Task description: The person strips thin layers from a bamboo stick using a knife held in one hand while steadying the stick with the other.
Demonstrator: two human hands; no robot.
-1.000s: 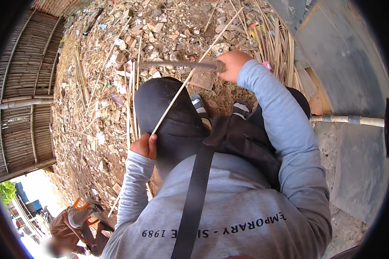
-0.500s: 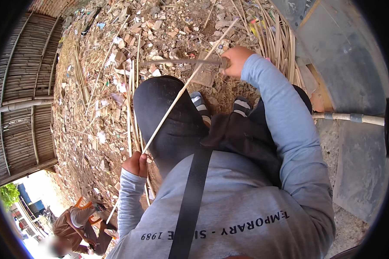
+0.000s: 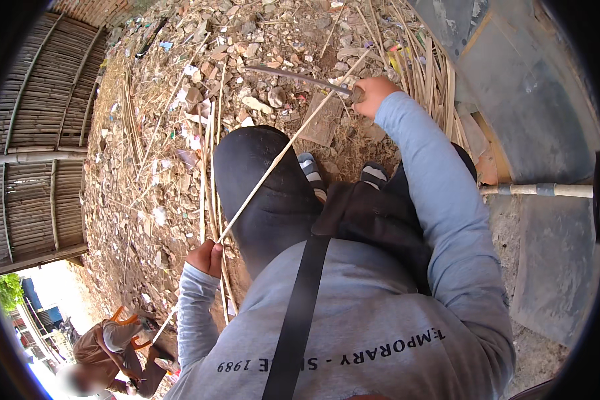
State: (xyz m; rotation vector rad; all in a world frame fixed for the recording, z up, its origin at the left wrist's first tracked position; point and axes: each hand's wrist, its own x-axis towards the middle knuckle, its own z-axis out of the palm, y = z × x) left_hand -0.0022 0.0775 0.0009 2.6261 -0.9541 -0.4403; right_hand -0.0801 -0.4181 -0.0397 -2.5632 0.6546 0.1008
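My left hand (image 3: 205, 257), beside my left thigh, is closed round the near end of a long, pale bamboo strip (image 3: 273, 163). The strip slants up and away to the right, passing over my left knee. At its far part my right hand (image 3: 377, 95) grips the short handle of a knife (image 3: 290, 75). The knife's long, dark, narrow blade points left and crosses the strip close to the handle. Whether blade and strip touch there I cannot tell.
Stones and litter cover the ground (image 3: 173, 160). More long strips (image 3: 210, 167) lie left of my left leg, and a pile of split strips (image 3: 430, 77) lies far right. Grey sheets (image 3: 533, 100) flank the right side. A seated person (image 3: 117, 350) is at lower left.
The knife's blade has tilted, its tip swinging away from me. My right hand has shifted slightly right along with the handle. My left hand still grips the strip.
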